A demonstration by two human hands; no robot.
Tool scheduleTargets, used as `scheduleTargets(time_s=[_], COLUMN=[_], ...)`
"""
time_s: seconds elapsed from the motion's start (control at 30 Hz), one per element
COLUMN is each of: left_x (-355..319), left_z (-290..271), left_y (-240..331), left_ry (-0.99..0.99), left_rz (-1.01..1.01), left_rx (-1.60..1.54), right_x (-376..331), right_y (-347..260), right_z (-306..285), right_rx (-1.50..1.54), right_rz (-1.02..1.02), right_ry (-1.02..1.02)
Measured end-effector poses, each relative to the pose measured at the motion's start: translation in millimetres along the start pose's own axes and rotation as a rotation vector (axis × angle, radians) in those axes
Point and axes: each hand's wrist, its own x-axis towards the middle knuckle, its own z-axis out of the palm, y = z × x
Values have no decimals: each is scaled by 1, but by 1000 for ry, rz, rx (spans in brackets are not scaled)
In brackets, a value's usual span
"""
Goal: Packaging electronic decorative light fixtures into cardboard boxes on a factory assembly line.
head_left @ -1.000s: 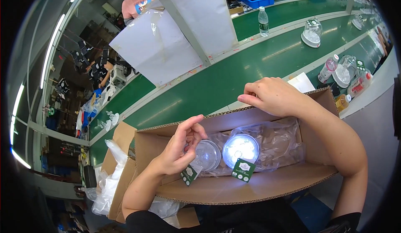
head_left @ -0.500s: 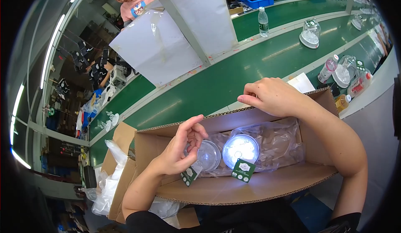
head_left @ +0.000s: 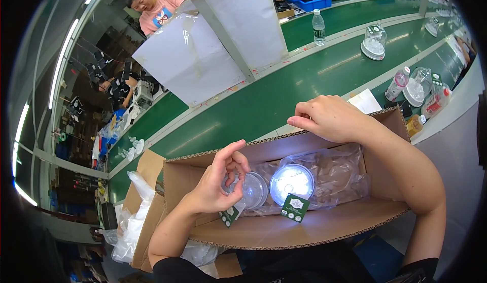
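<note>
An open cardboard box (head_left: 299,229) lies in front of me, lined with clear plastic bags (head_left: 337,174). Inside, a round clear dome (head_left: 292,181) glows bright white, with a green hang tag (head_left: 294,208) on its near side. An unlit round dome (head_left: 253,190) sits left of it, with another green tag (head_left: 231,215). My left hand (head_left: 223,179) hovers over the unlit dome's left part, holding nothing visible, thumb and bent fingers apart. Above the box's far edge hangs my right hand (head_left: 329,118), loosely bent, thumb and index finger apart; the other fingers are partly hidden.
Beyond the box runs a green conveyor (head_left: 243,105) carrying a clear dome (head_left: 374,42) and a water bottle (head_left: 318,27). Drink bottles (head_left: 397,84) stand at right. A second carton (head_left: 147,191) with plastic is at left. Behind white boards (head_left: 193,59) a person (head_left: 157,9) stands.
My left hand's fingertips and thumb have drawn slightly closer together. My right hand has barely moved. The person behind the boards has raised their head and shifted left.
</note>
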Motion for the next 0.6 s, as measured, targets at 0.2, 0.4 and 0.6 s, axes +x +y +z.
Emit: scheduleTargets(time_s=[0.2,0.4,0.6], left_x=[1,2,4], left_z=[1,1,2], left_y=[-1,2,5], left_ry=[20,71,75], left_rz=[33,25,19], left_rx=[70,115,129], right_x=[1,1,0], right_y=[1,0,0], right_z=[1,1,0], right_rx=[2,-9,-13], right_rz=[0,0,0], right_ry=[-4,-5,-5])
